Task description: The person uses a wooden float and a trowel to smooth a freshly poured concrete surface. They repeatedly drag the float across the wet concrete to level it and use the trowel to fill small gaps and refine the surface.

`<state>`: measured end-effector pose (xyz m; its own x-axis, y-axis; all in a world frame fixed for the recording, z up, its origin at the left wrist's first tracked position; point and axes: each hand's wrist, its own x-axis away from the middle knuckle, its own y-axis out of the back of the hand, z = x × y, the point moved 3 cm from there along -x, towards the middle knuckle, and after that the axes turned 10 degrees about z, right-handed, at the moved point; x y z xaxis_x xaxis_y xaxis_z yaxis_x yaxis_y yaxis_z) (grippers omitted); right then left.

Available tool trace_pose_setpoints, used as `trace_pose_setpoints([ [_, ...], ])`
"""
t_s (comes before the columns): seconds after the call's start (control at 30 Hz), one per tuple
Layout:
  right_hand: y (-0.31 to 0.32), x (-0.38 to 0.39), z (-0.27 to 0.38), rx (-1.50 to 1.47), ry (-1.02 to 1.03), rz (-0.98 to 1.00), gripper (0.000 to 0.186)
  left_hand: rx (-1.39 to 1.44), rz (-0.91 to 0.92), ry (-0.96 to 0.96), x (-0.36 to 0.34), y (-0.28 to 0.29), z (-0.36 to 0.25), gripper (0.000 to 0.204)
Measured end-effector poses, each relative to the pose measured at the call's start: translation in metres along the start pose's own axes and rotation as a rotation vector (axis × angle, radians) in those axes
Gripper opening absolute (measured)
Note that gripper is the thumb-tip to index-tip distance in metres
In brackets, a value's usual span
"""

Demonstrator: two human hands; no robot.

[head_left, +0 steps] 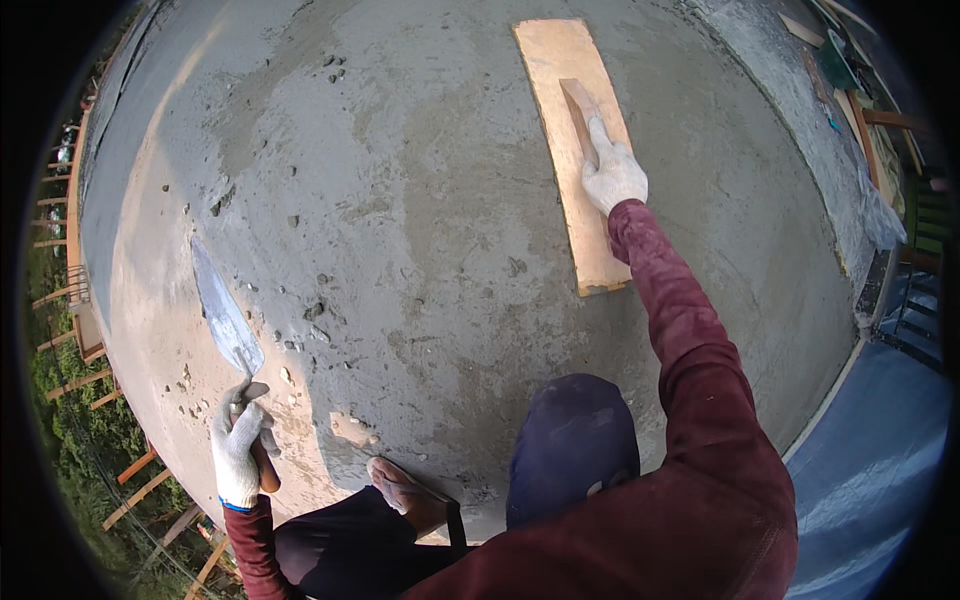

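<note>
My gloved right hand (pixel 614 175) grips the handle of a long pale wooden float (pixel 544 75), which lies flat on grey wet concrete (pixel 420 200) at upper middle right. At lower left, my gloved left hand (pixel 244 450) is closed on the handle of a pointed metal trowel (pixel 225 305), whose blade points up the picture over the concrete. Small lumps and loose bits (pixel 318 310) are scattered near the trowel. My sandalled foot (pixel 405 490) and bent knee (pixel 570 450) are at the bottom of the view.
Orange-brown wooden formwork (pixel 75 230) and greenery (pixel 60 420) line the left edge beyond the slab. At the right are a rough raised border (pixel 790 130), boards, a green container (pixel 835 62), clear plastic (pixel 880 222) and a blue sheet (pixel 860 450).
</note>
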<state>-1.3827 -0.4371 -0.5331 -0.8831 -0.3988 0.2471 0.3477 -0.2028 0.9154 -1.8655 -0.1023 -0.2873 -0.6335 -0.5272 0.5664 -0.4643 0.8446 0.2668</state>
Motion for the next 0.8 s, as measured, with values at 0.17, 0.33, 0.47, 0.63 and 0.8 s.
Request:
trace_pose_setpoints([
  [0.17, 0.04, -0.102, 0.001, -0.003, -0.026, 0.004, 0.082, -0.018, 0.067, -0.069, -0.014, -0.031, -0.026, 0.048],
  [0.33, -0.036, 0.109, -0.004, 0.018, 0.127, 0.137, 0.098, 0.06, 0.004, -0.002, 0.008, 0.001, -0.016, 0.041],
  [0.47, -0.04, 0.189, -0.006, 0.062, 0.086, 0.29, 0.094, 0.049, -0.119, -0.041, 0.021, 0.018, -0.002, 0.044],
  [0.63, -0.023, 0.009, 0.078, 0.049, 0.207, 0.112, 0.085, 0.08, -0.11, -0.039, 0.021, 0.024, 0.002, 0.055],
  [0.8, 0.013, -0.107, 0.098, 0.099, 0.168, 0.102, 0.077, 0.042, 0.016, -0.122, -0.017, -0.03, -0.037, 0.047],
])
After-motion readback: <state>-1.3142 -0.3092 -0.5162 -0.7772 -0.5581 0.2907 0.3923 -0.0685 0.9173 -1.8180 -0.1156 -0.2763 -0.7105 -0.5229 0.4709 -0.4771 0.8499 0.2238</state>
